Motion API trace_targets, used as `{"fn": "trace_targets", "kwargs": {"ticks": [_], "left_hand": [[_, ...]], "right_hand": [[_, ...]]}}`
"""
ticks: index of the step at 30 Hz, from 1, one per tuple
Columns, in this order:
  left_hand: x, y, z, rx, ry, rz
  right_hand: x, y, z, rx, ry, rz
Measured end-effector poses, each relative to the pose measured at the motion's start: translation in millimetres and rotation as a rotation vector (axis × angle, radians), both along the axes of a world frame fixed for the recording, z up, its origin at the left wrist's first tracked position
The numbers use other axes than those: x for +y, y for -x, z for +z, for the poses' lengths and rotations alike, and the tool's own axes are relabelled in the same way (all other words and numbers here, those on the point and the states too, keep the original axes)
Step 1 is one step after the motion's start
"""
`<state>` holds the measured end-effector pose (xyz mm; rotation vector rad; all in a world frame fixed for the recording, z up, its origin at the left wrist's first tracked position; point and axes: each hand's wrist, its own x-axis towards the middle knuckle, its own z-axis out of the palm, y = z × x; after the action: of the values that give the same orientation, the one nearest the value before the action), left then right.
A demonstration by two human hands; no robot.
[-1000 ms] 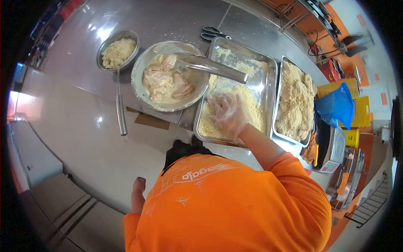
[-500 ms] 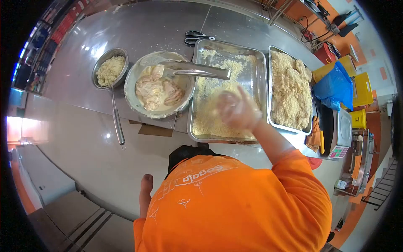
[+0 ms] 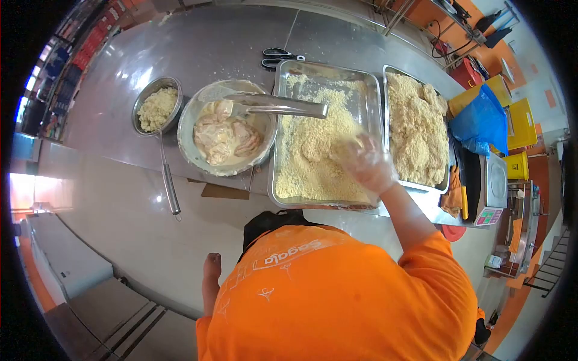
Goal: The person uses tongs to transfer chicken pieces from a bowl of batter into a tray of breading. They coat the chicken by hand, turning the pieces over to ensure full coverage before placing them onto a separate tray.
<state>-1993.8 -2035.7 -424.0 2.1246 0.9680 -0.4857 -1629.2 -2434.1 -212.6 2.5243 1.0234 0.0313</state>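
My right hand [image 3: 368, 163], in a clear plastic glove, is over the right part of a metal tray [image 3: 280, 129] of pale yellow breading [image 3: 316, 141]. Its fingers point left into the crumbs, and their tips are blurred. Whether they grip anything cannot be made out. My left hand [image 3: 212, 265] is low at my left side, away from the table, its fingers not distinguishable. Left of the tray is a bowl [image 3: 188, 144] of raw, batter-coated meat pieces [image 3: 223, 138] that look like chicken. Metal tongs [image 3: 283, 106] lie from the bowl across the tray's edge.
A strainer [image 3: 170, 186] with crumbs stands on the left. Black-handled scissors [image 3: 280, 57] lie behind the tray. To the right are a second tray heaped with breading [image 3: 415, 129], a blue plastic bag [image 3: 480, 123], an orange glove [image 3: 453, 195] and a scale [image 3: 495, 186].
My right hand has moved right and slightly down. Breading now covers more of the tray's middle. The bowl and tongs stay in place.
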Motion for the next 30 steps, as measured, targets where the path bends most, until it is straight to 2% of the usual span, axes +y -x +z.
{"fn": "trace_targets", "kwargs": {"ticks": [1,3,5,6,8,9,11,12,15,17,19,21,24,26,27,28,29,30], "left_hand": [[-6,-7,8,0.033,-0.006,0.000],[-15,-15,20,0.104,-0.018,-0.004],[-8,10,-28,0.096,-0.068,-0.114],[-2,21,-47,0.091,-0.091,-0.171],[4,27,-53,0.093,-0.052,-0.156],[6,32,-56,0.094,-0.031,-0.143],[21,44,-70,0.109,0.053,-0.040],[30,48,-79,0.113,0.092,0.011],[36,63,-106,-0.001,0.225,0.255],[21,54,-82,0.029,0.039,0.033],[8,36,-46,0.085,-0.060,-0.105],[5,25,-30,0.169,-0.080,-0.159],[-6,6,0,0.035,0.033,0.036],[7,40,-59,-0.087,0.099,0.091],[6,44,-63,-0.145,0.131,0.119],[6,51,-65,-0.087,0.107,0.066],[8,58,-66,-0.032,0.081,0.014],[9,59,-62,0.020,0.054,-0.039]], "right_hand": [[1,5,7,0.109,-0.002,-0.107],[20,20,52,0.710,-0.142,-0.576],[-29,21,-44,0.631,-0.372,-0.319],[-11,24,-22,0.451,-0.199,-0.218],[13,20,15,0.272,0.043,-0.123],[22,13,29,0.275,0.111,-0.126],[22,11,12,0.329,0.026,-0.188],[12,12,-30,0.376,-0.128,-0.249],[20,30,0,0.567,-0.416,-0.062],[22,31,-12,0.516,-0.482,0.039],[24,18,-50,0.801,-0.588,0.053],[37,10,-55,0.707,-0.538,0.357],[60,9,-29,0.380,-0.443,0.506],[63,5,-50,0.398,-0.454,0.524],[67,6,-49,0.410,-0.461,0.533],[69,10,-47,1.046,-0.946,0.100],[71,14,-41,1.648,-1.382,-0.433],[64,11,-51,2.325,-1.660,-0.858]]}}
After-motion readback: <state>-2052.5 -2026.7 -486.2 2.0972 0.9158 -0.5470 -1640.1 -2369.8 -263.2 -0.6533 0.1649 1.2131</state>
